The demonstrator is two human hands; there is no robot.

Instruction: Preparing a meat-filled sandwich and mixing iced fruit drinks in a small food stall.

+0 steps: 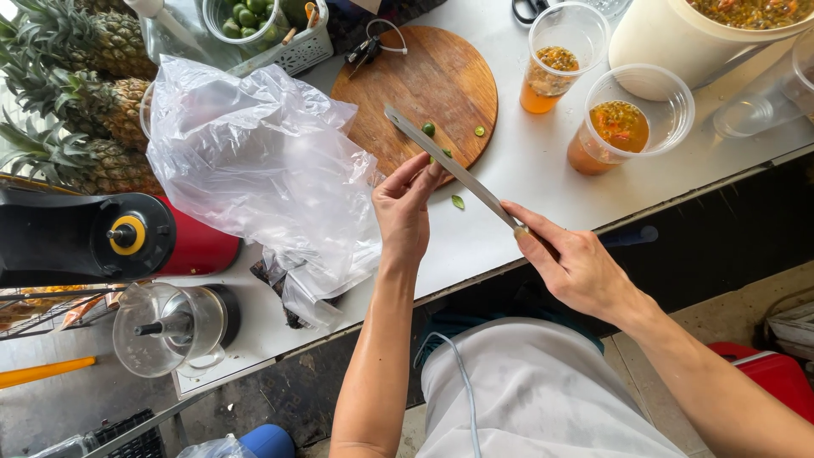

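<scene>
My right hand (570,265) grips the handle of a long knife (449,165), whose blade runs up and left over the round wooden cutting board (428,72). The fingertips of my left hand (405,208) touch the flat of the blade near its middle. Small green fruit pieces (429,129) lie on the board beside the blade, and one green scrap (458,202) lies on the white counter (526,170) below it.
A crumpled clear plastic bag (254,161) lies left of the board. Two clear cups of orange pulpy drink (617,127) (555,64) and a large white tub (678,38) stand at right. Pineapples (76,93), a blender base (93,237), a jug (174,326) and a basket of green fruit (271,34) sit at left.
</scene>
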